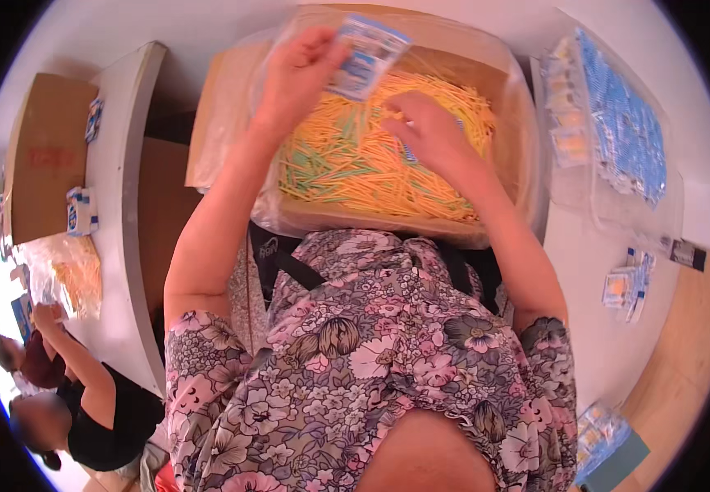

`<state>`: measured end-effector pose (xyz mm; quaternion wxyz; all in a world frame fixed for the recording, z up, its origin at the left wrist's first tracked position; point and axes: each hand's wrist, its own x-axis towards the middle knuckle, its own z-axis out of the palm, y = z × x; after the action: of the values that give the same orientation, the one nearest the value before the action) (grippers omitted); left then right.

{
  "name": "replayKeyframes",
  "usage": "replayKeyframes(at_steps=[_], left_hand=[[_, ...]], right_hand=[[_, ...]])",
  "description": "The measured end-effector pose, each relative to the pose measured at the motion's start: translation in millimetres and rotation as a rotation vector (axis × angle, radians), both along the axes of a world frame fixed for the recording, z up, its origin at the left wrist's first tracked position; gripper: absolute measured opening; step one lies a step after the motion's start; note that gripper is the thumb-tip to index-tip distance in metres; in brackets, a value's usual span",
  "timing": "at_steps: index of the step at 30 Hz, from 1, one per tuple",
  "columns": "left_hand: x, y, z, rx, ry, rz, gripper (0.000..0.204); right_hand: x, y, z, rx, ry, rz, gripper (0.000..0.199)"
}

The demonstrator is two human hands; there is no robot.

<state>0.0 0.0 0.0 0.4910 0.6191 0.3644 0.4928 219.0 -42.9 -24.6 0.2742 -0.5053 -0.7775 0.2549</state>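
Observation:
My left hand (299, 75) is raised over the far left of a cardboard box (232, 107). It pinches a small blue-and-white printed packet (365, 59) by its left edge. Loose thin orange and green sticks (347, 168) fill the lined box in front of me. Above the sticks, right of the packet, hovers my right hand (433, 135), its fingers bent and a gap showing between thumb and forefinger. I see nothing gripped in it. Something blue (408, 152) shows partly beneath this hand; most of it is hidden.
On the right table stands a clear plastic bin (572, 193) with blue packets (621, 115); more small packets (627, 287) lie nearer. A white table (117, 205) runs along the left, bearing a brown carton (51, 156) and a bag of orange sticks (76, 275). Other people (96, 410) sit at lower left.

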Motion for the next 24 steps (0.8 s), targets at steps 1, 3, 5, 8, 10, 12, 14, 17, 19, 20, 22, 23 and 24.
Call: replayKeyframes(at_steps=[1,3,5,8,10,12,14,17,19,20,22,23,24], left_hand=[[-9.3,-12.8,18.2,-0.049,0.057,0.106,0.025],[-44.2,-24.3,26.0,-0.069,0.071,0.28,0.018],[-73.3,-40.5,22.1,-0.105,0.149,0.331,0.017],[-95.6,-66.0,20.4,-0.152,0.19,0.372,0.016],[-108.8,-74.6,15.8,-0.117,0.148,0.351,0.015],[-116.2,-80.1,17.1,-0.121,0.156,0.358,0.015],[-117.3,-82.1,18.2,-0.123,0.165,0.341,0.015],[-123.3,-86.4,18.0,-0.102,0.187,0.303,0.014],[-125.9,-89.7,19.6,-0.148,0.266,0.3,0.014],[-127.6,-91.5,19.6,-0.143,0.271,0.288,0.014],[-127.6,-94.6,21.0,-0.153,0.297,0.293,0.013],[-125.9,-96.4,24.9,-0.146,0.302,0.277,0.013],[-127.2,-100.1,28.9,-0.151,0.322,0.26,0.013]], right_hand=[[-12.2,6.7,-5.1,0.057,-0.102,0.16,0.024],[-57.7,24.9,-17.0,0.129,-0.18,0.314,0.021],[-88.1,43.4,-31.5,0.019,-0.442,0.37,0.018],[-116.3,56.9,-50.5,0.085,-0.579,0.472,0.018],[-135.7,61.6,-54.9,0.064,-0.673,0.503,0.019],[-149.6,67.9,-64.2,0.044,-0.767,0.525,0.021],[-154.4,74.4,-79.4,0.081,-0.755,0.538,0.022],[-163.8,72.5,-68.8,-0.021,-0.871,0.57,0.024],[-168.5,71.1,-64.1,-0.007,-0.959,0.602,0.024],[-169.9,71.2,-61.7,0.008,-1.049,0.644,0.025],[-165.5,74.8,-70.4,0.058,-1.055,0.666,0.023],[-161.8,77.0,-74.6,0.111,-1.064,0.703,0.022],[-162.1,78.7,-65.3,0.116,-1.061,0.7,0.022]])
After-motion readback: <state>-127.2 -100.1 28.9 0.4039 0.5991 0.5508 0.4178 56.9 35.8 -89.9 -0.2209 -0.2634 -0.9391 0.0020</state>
